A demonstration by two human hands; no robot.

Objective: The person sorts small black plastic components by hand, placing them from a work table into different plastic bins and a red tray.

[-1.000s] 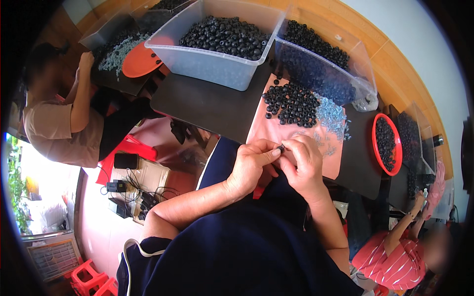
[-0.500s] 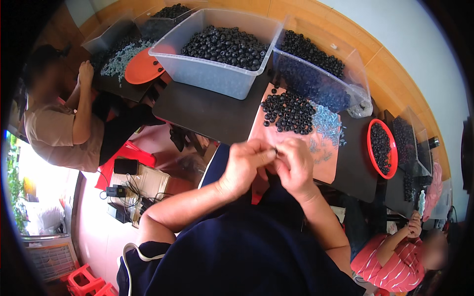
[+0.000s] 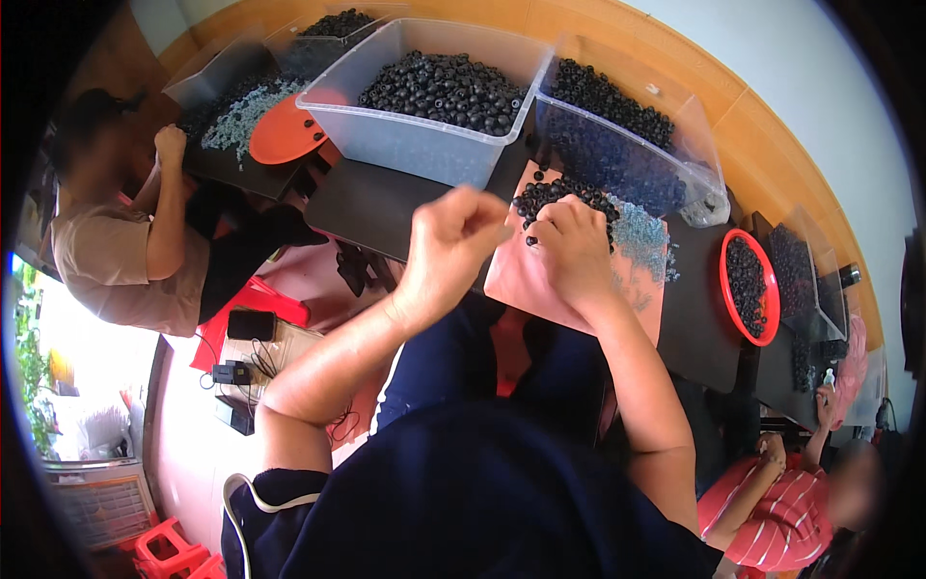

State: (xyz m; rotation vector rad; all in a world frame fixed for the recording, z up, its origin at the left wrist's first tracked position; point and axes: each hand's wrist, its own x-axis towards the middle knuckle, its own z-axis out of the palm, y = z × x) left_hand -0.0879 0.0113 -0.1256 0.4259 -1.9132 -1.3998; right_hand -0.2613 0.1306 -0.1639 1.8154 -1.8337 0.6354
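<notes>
My left hand is raised over the near edge of the dark table, left of an orange-pink board. Its fingers are pinched together and slightly blurred; what they hold, if anything, does not show. My right hand reaches over the board to a heap of small round black pieces with holes. Its fingers are bent down at the near side of the heap, tips mostly hidden, with a single black piece beside the thumb. Right of the heap lie small pale-blue clear pieces.
Behind the board stand two clear bins of black pieces, a large one and another. A red basin of black pieces sits right. An orange plate lies left. One person sits at the left, another in a red striped shirt at the lower right.
My hands were together in front of me and have moved apart. The left rose up and leftward; the right went forward to the black heap. The person at right has separated their hands.
</notes>
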